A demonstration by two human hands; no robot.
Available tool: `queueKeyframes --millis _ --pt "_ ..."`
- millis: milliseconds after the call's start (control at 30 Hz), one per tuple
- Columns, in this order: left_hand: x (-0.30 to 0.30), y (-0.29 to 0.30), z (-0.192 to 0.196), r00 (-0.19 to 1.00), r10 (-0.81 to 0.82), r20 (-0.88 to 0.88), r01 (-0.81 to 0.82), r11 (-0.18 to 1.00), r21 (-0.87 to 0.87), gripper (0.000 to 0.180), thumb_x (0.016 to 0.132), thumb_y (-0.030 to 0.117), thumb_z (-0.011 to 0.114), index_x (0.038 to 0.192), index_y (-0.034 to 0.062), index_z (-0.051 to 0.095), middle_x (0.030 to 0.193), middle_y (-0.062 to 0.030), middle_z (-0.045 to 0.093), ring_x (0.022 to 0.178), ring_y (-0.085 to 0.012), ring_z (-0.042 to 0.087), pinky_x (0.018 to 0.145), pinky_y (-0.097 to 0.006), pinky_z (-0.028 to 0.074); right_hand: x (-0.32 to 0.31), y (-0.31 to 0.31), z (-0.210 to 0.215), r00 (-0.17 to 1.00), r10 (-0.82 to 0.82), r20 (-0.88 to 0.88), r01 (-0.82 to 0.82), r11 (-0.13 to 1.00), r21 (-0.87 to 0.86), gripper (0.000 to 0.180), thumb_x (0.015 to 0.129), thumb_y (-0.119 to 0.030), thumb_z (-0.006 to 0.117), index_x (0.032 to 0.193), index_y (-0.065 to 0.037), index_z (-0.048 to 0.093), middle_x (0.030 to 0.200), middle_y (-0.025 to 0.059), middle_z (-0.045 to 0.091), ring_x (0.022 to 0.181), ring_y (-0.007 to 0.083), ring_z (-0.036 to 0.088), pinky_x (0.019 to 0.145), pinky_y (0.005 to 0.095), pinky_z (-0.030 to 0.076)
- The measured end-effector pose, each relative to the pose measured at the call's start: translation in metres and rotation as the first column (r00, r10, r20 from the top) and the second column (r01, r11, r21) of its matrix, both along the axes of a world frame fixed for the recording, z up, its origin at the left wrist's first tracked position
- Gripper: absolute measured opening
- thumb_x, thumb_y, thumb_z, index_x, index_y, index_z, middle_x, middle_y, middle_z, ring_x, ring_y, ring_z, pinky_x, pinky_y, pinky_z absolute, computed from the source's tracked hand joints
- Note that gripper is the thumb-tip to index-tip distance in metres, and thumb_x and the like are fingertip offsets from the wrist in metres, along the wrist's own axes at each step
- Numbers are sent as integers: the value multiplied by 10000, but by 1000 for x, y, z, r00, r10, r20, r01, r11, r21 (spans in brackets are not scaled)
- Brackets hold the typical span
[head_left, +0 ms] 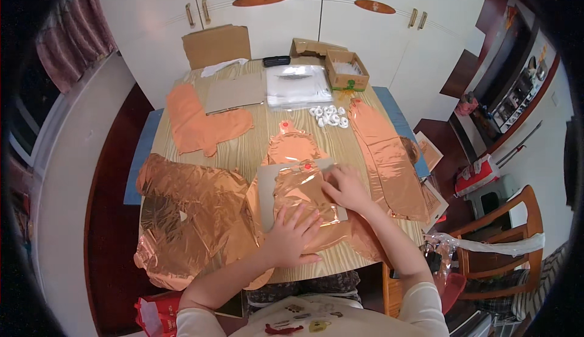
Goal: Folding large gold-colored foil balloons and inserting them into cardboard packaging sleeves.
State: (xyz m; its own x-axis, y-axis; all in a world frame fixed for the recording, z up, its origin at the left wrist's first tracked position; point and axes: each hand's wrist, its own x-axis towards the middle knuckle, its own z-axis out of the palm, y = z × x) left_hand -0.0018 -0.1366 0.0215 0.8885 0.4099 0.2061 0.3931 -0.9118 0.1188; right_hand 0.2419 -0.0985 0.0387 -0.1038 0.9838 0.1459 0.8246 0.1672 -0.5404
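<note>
In front of me a copper-coloured foil balloon (298, 185) lies flat and folded on a grey card (266, 185), with a small red mark near its top. My left hand (295, 236) rests on its lower part, fingers spread. At the right edge of the folded foil, my right hand (345, 188) has its fingers bent and pressed together on the foil; the fingertips are partly hidden. Beneath and beyond the card lies another flat foil balloon (296, 145) with a red mark on its tab. A large crumpled foil balloon (188, 215) spreads to the left.
More flat foil lies at far left (198, 121) and along the right side (386, 160). White rings (328, 117), a stack of clear bags (298, 87), an open cardboard box (356, 84), a black case (276, 61) and a grey board (234, 90) occupy the table's far part. A wooden chair (529, 215) stands right.
</note>
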Motion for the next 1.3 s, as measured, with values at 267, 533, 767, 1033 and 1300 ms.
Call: queueKeyframes --millis 267,533,767,1033,1300 --pt "0 -1 -1 1000 -6 -2 6 999 -34 932 831 725 486 1422 9 410 1488 -185 387 1403 -426 283 1089 -669 172 -5 -39 8 989 -33 -143 -10 957 -291 583 781 -245 737 1261 -30 487 975 215 682 915 366 671 775 441 525" --pt "0 4 -3 1000 11 16 -10 1000 -28 948 850 682 506 1424 -57 359 1491 -259 337 1411 -429 264 1133 -583 178 4 -29 1 982 88 -168 -141 931 -338 314 769 -162 759 1031 -30 646 877 197 680 821 336 667 730 437 505" --pt "-28 38 26 864 474 170 -364 821 -441 784 804 460 709 1331 -56 440 1313 -237 470 1256 -414 412 1065 -473 331 -5 -50 13 991 22 -132 -56 964 -260 266 808 -190 742 999 -34 644 846 192 663 791 370 644 705 450 485" --pt "-50 43 -2 876 468 119 -363 801 -476 546 699 433 803 1049 42 653 1102 -156 531 1093 -341 486 949 -419 392 -6 -62 8 963 28 -267 -97 964 -247 268 850 -186 695 1057 -32 624 882 201 639 854 374 626 745 440 480" --pt "-51 37 -15 885 352 304 -212 887 -411 303 784 330 735 893 56 661 912 -102 590 963 -314 553 849 -429 429 -1 -70 -4 970 102 -219 -125 988 -93 274 866 -195 671 1050 -8 590 953 216 625 935 392 595 805 446 472"
